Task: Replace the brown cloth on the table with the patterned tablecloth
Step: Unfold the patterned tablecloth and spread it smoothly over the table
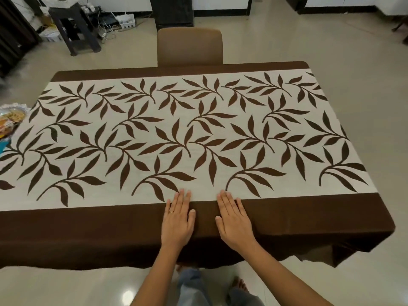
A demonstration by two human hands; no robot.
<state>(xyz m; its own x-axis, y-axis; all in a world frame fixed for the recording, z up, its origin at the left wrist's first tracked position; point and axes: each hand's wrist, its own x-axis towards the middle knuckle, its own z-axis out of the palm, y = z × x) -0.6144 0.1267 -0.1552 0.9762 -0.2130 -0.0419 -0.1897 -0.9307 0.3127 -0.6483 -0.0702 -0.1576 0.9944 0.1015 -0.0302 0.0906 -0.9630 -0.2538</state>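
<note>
**Bare feet [239, 283] and grey trouser legs [192, 286] right at the near edge**

Just past those, both forearms reach up onto the table. Left hand [177, 219] and right hand [234, 221] lie palm-down side by side with a small gap between them. Fingers are straight and together, gripping nothing, just pressing flat. There's a thin gold ring [171, 211] on the left one.

They're resting on the dark brown border of the cream tablecloth with brown leaf sprigs [198, 129], fingertips reaching onto the cream part. That cloth covers the whole tabletop, lying smooth, with its near border hanging over the edge.

At the far left there's a frilly-rimmed dish of food [11, 120], cut off by the frame. A tan padded chair [189, 47] sits tucked at the far side. Further back, a dark plastic stool [75, 25] stands beside some tangled white cables [108, 25].
</note>
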